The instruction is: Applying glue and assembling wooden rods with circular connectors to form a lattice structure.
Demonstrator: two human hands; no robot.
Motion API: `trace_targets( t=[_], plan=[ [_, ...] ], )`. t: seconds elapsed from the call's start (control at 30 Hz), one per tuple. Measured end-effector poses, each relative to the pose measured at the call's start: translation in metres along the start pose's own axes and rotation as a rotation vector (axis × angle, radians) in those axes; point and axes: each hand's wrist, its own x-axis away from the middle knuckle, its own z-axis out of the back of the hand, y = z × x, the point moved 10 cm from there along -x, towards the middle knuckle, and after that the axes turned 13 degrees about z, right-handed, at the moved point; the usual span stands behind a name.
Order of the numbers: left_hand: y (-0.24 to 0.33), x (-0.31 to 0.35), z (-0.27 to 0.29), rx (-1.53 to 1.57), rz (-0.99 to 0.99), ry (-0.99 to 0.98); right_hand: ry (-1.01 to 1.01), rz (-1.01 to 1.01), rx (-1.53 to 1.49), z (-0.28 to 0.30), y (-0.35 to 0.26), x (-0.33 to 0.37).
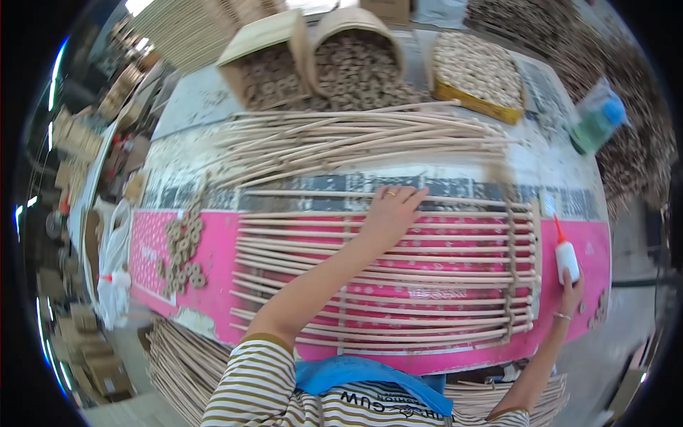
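My right hand point(571, 286) is closed around a white squeeze bottle point(566, 260) with a red pointed tip, at the right end of a row of pale wooden rods point(427, 269). The bottle stands tilted slightly, tip away from me. Stretched across the rods, my left hand point(391, 213) rests with its fingers apart over the farthest single rod point(306, 193); its palm is turned down, hiding what is under it. Near their right ends the rods cross a strip of small brown ring-like pieces point(511, 267), beside an upright pale bar point(536, 285).
Loose brown rings point(183, 242) lie on the pink sheet point(220, 245) at left. Beyond are a heap of rods point(356, 142), tipped containers point(320, 28) of rings, a yellow-sided box point(491, 112) of pale pieces and a green bottle point(594, 132). Another red-tipped bottle point(119, 279) sits far left.
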Motion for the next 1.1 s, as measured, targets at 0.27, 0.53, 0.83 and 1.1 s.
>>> trace_targets(
  t=[0.27,0.53,0.83,1.1],
  plan=[
    [-0.035,0.034,0.025,0.012,0.137,0.035,-0.183,-0.151,-0.873,-0.110,-0.163,-0.008],
    [-0.041,0.049,0.019,0.025,0.186,0.037,-0.576,-0.075,-0.958,-0.272,-0.366,0.035],
    [-0.046,0.049,0.035,0.187,0.295,-0.035,-0.968,0.119,-0.875,-0.427,-0.506,0.091],
    [-0.062,0.057,0.006,0.505,0.330,0.083,-0.989,0.425,-0.627,-0.471,-0.549,0.105]
  ],
)
